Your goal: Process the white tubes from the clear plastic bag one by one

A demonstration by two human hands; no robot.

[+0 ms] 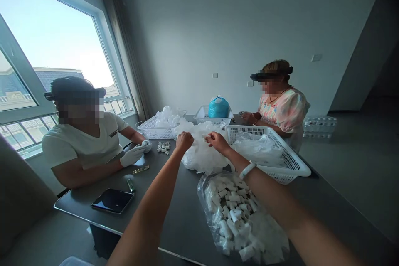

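Observation:
My left hand [184, 140] is stretched out over the dark table [174, 220], closed in a fist, against a heap of thin clear plastic bags [202, 156]. What it holds, if anything, is hidden. My right hand [218, 141], with a white band at the wrist, pinches a small white tube piece [206, 136] above the same heap. Below my right forearm lies a clear bag full of several small white tube pieces [237, 216].
A white basket [293, 162] holding plastic bags stands right of my hands. Two more baskets [156, 131] [204, 114] sit further back, one with a blue bag [218, 107]. A person in white gloves sits at left, another person at the far right. A tablet [112, 200] lies near the table's edge.

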